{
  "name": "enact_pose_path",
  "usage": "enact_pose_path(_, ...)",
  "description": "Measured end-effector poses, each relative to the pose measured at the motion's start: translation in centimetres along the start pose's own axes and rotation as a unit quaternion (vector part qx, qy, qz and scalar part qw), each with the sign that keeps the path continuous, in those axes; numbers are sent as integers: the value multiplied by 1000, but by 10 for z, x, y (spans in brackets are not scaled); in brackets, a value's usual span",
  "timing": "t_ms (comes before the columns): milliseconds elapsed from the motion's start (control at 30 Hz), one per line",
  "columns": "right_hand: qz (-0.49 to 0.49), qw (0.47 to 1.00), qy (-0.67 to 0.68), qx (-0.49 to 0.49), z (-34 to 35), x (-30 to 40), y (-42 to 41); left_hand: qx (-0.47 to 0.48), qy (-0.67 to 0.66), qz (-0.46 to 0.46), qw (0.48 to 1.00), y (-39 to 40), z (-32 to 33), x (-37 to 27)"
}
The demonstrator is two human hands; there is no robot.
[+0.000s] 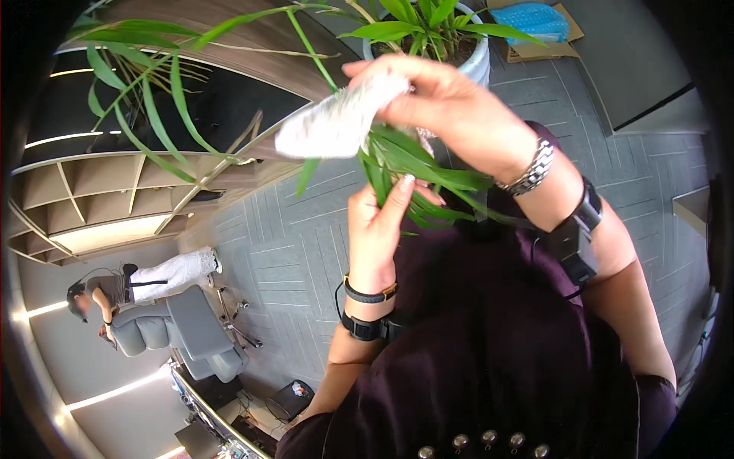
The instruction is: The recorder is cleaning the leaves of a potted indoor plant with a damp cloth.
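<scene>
My right hand (441,103), with a metal link band at its wrist, grips a crumpled white cloth or tissue (330,126), slightly blurred. Lower down, my left hand (378,224) pinches a bunch of long green leaves (424,160) between thumb and fingers. The cloth lies over or just beside the upper part of this bunch; whether it touches the leaves I cannot tell. Behind my right hand stands a potted plant in a pale blue pot (481,63), with soil and stems showing. A thin green stem (309,51) runs down behind the cloth.
More fronds (178,109) arch across the upper left, before a shelf unit (92,189). Blue bubble wrap (530,23) rests on cardboard (542,53). Across the grey carpet (287,246), a person (114,287) stands at a grey office chair (200,327). A black bin (289,401) sits nearby.
</scene>
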State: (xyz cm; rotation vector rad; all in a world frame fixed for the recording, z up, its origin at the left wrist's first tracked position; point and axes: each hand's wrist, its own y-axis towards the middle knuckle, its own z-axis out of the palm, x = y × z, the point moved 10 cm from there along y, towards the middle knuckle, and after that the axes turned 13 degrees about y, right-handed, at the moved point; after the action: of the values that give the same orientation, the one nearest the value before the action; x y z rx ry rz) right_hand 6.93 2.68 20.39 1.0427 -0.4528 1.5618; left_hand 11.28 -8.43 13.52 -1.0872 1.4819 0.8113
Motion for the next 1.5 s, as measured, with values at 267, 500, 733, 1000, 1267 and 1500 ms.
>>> enact_pose_path(267, -56, 982, -175, -41, 19, -39, -28, -79, -9, 80, 994, -22, -41, 8)
enact_pose_path(500, -4, 991, -124, -42, 9, -62, -57, -50, -77, 22, 995, -33, -85, 42)
enact_pose_path(733, 52, 995, -80, -4, 17, -84, -81, -41, -160, 16, 986, -12, -48, 8)
enact_pose_path(1000, 76, 996, -36, 16, 24, -90, -137, -22, -165, -25, 986, -27, -16, 17)
enact_pose_path(1267, 118, 983, -123, -66, -29, -80, -172, -84, -100, 19, 991, -12, -16, 3)
enact_pose_path(1500, -7, 933, -183, -308, -117, -3, -214, -174, -126, 65, 974, -3, -17, -1)
